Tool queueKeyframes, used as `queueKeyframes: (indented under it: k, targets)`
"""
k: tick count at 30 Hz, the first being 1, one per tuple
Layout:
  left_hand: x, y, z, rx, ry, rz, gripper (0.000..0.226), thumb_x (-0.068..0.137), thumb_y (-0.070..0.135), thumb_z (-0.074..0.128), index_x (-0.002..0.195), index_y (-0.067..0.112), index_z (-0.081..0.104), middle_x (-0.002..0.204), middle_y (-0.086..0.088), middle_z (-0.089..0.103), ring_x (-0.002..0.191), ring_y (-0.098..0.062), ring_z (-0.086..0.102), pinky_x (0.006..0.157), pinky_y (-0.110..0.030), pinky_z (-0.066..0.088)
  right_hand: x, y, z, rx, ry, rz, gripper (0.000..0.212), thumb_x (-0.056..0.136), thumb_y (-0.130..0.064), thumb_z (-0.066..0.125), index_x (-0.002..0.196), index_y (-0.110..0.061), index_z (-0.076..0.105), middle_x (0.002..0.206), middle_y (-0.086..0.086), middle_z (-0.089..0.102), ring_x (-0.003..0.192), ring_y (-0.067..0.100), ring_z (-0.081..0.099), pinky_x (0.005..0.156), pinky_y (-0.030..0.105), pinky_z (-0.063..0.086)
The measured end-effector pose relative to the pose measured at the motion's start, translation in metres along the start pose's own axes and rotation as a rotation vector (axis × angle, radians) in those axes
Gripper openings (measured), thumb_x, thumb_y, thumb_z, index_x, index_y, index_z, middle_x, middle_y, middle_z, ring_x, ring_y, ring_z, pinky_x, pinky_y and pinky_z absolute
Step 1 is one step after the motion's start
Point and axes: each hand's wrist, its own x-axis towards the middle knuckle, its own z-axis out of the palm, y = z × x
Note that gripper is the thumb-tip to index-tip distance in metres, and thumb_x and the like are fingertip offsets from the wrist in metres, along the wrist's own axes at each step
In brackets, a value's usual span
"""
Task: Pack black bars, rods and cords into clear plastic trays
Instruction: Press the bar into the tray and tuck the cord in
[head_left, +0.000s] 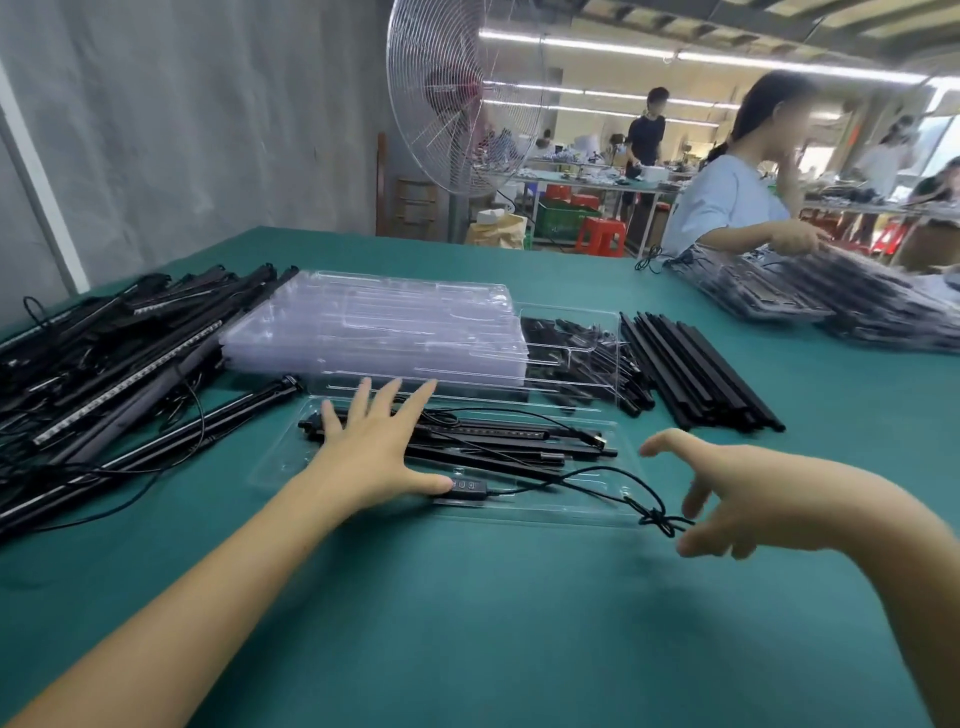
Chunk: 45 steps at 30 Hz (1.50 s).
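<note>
On the green table (467, 634), the nearest thing is a clear tray (566, 515) lying crosswise in front of the person. It holds several black bars (498, 446) laid lengthwise, with a thin black cord (597, 472) looping over them and a small inline controller (462, 486) at its near edge. The left hand (371, 454) lies flat on the left end of the bars, fingers straight and spread, thumb beside the controller. The cord runs out over the tray's near right corner and ends in a tied bundle (661, 520) on the table. The right hand (727, 501) hovers just right of it, fingers loosely curved and thumb raised; the bundle's tip reaches the fingertips, but whether they pinch it cannot be told. Just beyond the tray, a stack of empty clear trays (374, 322) sits in the middle. To its right is another clear tray with small black parts (571, 338), and further right is a neat bundle of black rods (698, 374). On the left, a loose pile of black bars and cords (104, 358) spreads along the table edge. At the far right a second person in a light blue shirt (722, 208) rests a hand on a heap of filled trays (841, 301). A large standing fan (457, 98) rises behind the table.
</note>
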Motion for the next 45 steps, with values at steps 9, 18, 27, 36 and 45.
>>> queueKeyframes:
  k: [9,18,27,36,45]
  targets:
    - [0.004,0.046,-0.011,-0.153,-0.118,0.477,0.068,0.086,0.012,0.056,0.143,0.040,0.030,0.132,0.010,0.039,0.117,-0.010,0.033,0.101,-0.025,0.031,0.017,-0.001,-0.004,0.090,0.306,-0.217,0.032,0.096,-0.015,0.047,0.094,-0.043,0.062,0.072,-0.012,0.061,0.044,0.000,0.055,0.045,0.011,0.043]
    - [0.008,0.089,0.007,-0.270,0.042,0.467,0.028,0.096,0.030,0.051,0.095,0.007,0.066,0.092,-0.003,0.053,0.085,-0.021,0.054,0.078,-0.035,0.045,0.042,-0.032,-0.016,0.179,0.473,-0.333,0.025,0.088,-0.006,0.055,0.104,-0.022,0.065,0.066,-0.005,0.058,0.048,0.010,0.059,0.043,0.015,0.043]
    - [0.014,0.089,0.026,-0.466,0.076,0.472,0.009,0.085,0.015,0.063,0.081,0.007,0.064,0.077,-0.003,0.064,0.075,-0.018,0.058,0.064,-0.022,0.042,0.070,-0.036,0.012,0.739,0.191,-0.511,0.039,0.070,-0.006,0.080,0.098,-0.030,0.068,0.076,-0.012,0.065,0.068,0.011,0.053,0.063,0.010,0.046]
    - [0.021,0.067,0.011,-0.782,-0.068,0.266,0.018,0.085,0.008,0.061,0.076,0.020,0.071,0.061,0.009,0.067,0.056,-0.003,0.061,0.057,-0.021,0.050,0.082,-0.021,0.045,0.342,0.430,-0.520,0.047,0.085,-0.018,0.068,0.123,-0.042,0.052,0.121,-0.019,0.052,0.115,0.003,0.050,0.093,0.006,0.035]
    - [0.023,0.038,0.010,-0.142,0.150,0.248,0.017,0.092,0.035,0.053,0.101,0.037,0.068,0.105,0.015,0.060,0.105,-0.013,0.047,0.091,-0.034,0.033,0.083,-0.013,0.043,0.336,0.474,-0.533,0.038,0.078,-0.004,0.074,0.110,-0.023,0.070,0.081,-0.015,0.058,0.062,0.003,0.054,0.067,0.012,0.043]
